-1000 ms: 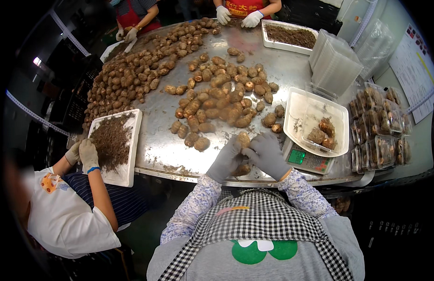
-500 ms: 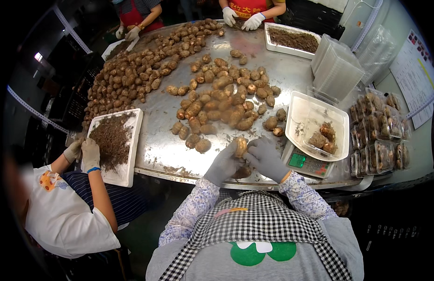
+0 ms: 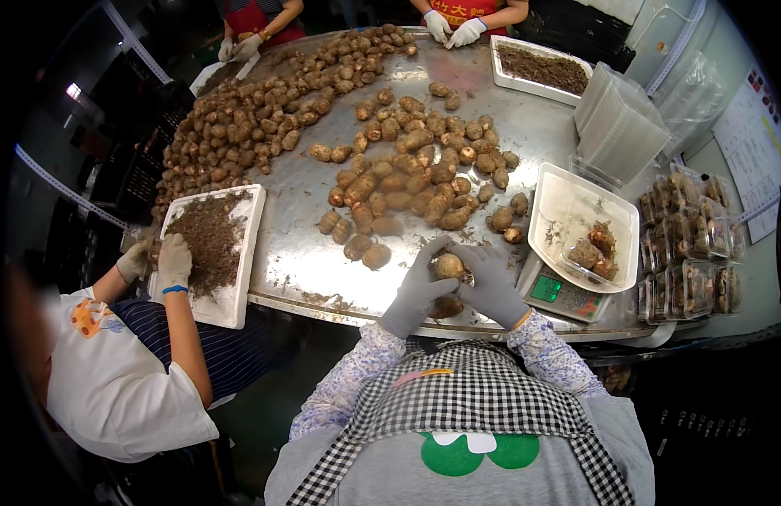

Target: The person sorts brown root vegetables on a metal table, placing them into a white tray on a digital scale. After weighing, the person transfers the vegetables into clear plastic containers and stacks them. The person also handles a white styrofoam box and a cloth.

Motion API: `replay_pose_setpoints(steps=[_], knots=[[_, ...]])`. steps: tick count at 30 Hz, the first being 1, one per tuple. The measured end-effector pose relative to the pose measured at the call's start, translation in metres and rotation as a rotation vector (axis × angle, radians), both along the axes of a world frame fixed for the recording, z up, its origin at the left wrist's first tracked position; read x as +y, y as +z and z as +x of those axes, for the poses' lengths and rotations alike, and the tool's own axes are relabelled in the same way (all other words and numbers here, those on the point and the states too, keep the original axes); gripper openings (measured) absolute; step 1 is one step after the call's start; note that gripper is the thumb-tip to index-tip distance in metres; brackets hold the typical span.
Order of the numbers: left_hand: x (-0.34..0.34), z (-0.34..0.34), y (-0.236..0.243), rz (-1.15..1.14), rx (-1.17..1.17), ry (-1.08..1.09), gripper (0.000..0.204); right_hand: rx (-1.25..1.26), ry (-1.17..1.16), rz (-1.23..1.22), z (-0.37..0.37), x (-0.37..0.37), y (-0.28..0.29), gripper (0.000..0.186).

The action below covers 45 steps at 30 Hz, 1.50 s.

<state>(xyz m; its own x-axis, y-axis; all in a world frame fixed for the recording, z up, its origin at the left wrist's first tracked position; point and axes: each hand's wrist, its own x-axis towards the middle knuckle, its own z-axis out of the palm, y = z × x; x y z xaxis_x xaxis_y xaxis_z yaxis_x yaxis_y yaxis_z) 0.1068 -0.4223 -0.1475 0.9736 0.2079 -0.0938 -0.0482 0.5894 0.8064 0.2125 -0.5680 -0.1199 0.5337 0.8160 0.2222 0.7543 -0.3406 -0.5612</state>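
In grey gloves, my left hand (image 3: 412, 293) and my right hand (image 3: 496, 288) close from both sides around a brown taro corm (image 3: 448, 267) near the table's front edge. The fingertips meet over its far side and partly cover it. A second, darker taro (image 3: 446, 308) lies on the metal just below my hands. Beyond them, loose taros (image 3: 375, 256) spread across the middle of the table. Right of my right hand, a digital scale (image 3: 573, 302) with a lit green display carries a white tray (image 3: 545, 202). Inside is a transparent plastic box (image 3: 580, 271) with several taros.
A big taro heap (image 3: 238, 126) covers the far left. Packed boxes (image 3: 689, 287) are stacked at right, below empty plastic boxes (image 3: 618, 118). A co-worker's gloved hand (image 3: 174, 261) touches a dirt-filled tray (image 3: 254, 244) at left. Two other people stand across the table.
The taro has turned in my hands and both hands now cup it, fingers pointing farther away. The whole view has shifted slightly. The co-worker at left has raised a hand a little.
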Motion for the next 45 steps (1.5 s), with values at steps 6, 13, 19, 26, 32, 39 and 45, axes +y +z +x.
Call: replay_pose_setpoints(steps=[6,13,19,26,32,39,45], knots=[[0.002,-0.003,-0.009,0.459,0.015,0.062,0.080,0.384,0.023,0.156,-0.004,0.002,-0.009,0.060],[0.025,-0.017,0.002,0.587,0.186,0.016,0.068,-0.035,-0.063,0.244,0.002,-0.020,0.023,0.065],[0.075,-0.033,-0.044,1.604,0.419,0.577,0.049,-0.443,-0.786,0.095,0.062,-0.110,0.078,0.056],[0.086,-0.016,-0.044,1.593,0.599,0.272,0.046,-0.545,-0.773,-0.250,0.065,-0.148,0.069,0.047],[0.072,-0.016,-0.022,1.121,0.025,0.236,0.057,-0.385,-0.334,0.266,0.023,-0.076,0.088,0.033],[0.041,-0.013,0.003,-0.251,-0.020,0.037,0.048,-0.118,-0.001,0.172,0.003,-0.017,0.040,0.051],[0.022,-0.023,0.014,-0.184,-0.070,0.044,0.043,0.144,0.121,0.182,-0.005,0.001,0.037,0.065]])
